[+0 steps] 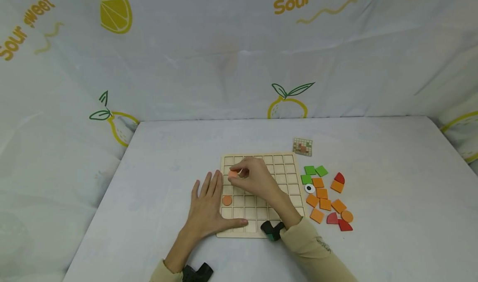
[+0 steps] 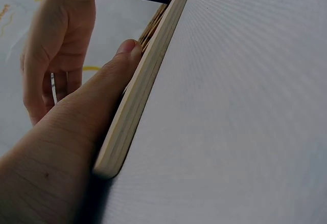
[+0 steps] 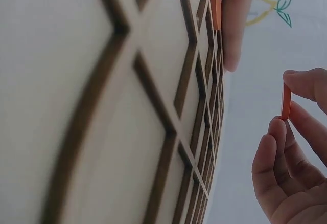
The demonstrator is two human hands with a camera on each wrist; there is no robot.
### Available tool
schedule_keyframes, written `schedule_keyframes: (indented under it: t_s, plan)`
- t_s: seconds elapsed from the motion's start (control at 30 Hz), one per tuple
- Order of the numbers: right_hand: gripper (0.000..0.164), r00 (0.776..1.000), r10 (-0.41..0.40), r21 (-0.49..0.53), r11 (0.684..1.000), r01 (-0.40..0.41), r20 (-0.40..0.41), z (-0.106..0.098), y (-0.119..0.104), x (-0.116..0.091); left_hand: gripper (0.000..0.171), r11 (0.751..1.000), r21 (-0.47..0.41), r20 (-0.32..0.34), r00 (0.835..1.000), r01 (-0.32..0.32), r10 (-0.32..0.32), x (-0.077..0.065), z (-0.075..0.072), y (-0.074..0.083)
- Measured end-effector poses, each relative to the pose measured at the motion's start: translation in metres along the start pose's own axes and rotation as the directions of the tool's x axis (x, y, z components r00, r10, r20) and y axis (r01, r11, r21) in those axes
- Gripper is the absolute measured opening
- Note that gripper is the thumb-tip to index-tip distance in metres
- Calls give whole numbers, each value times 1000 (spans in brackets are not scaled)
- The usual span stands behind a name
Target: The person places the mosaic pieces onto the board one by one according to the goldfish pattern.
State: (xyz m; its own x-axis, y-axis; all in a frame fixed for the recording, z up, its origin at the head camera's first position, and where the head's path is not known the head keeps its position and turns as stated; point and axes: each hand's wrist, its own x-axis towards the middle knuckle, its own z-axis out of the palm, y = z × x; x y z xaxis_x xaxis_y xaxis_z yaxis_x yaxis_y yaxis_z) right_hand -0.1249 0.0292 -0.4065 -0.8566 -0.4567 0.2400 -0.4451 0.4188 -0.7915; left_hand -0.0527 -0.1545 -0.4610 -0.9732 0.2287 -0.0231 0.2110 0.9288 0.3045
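Along the left edge of the grid board (image 1: 289, 178), your left hand (image 1: 204, 211): grip spread, holding nothing | orange disc (image 1: 227, 200) in a left-column cell | over upper-left cells, your right hand (image 1: 257, 177): grip pinched on an orange piece (image 1: 233, 174) | right, on the bench (image 1: 396, 190), loose coloured tiles (image 1: 322, 193).

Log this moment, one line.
right hand: pinches thin orange piece | left hand: touches pale wooden grid board | round orange piece: on board

The head view looks forward and down from well above the left grip (image 1: 207, 211) and right grip (image 1: 257, 178). Close behind its grip, each wrist view looks low along the wooden grid board (image 1: 250, 213); both share it and both grips.
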Motion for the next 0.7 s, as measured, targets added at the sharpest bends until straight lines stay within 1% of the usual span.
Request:
schedule_keyframes:
  t_s: [0.13, 0.3, 0.53, 0.7]
  plan:
    - [22, 1000, 27, 14, 1000, -27, -1, 8, 1, 3, 143, 1000, 3, -6, 1000, -4, 4, 0, -1, 1]
    - [22, 999, 47, 3, 999, -47, 10, 13, 1, 6, 143, 1000, -10, -18, 1000, -10, 10, 0, -1, 1]
    - [23, 991, 129, 33, 991, -130, 33, 13, -1, 3, 143, 1000, -4, -31, 999, -17, 17, -1, -1, 1]
    - [25, 991, 125, 42, 991, -127, 54, 14, 2, 3, 142, 1000, -4, -34, 999, -19, 19, -1, -1, 1]
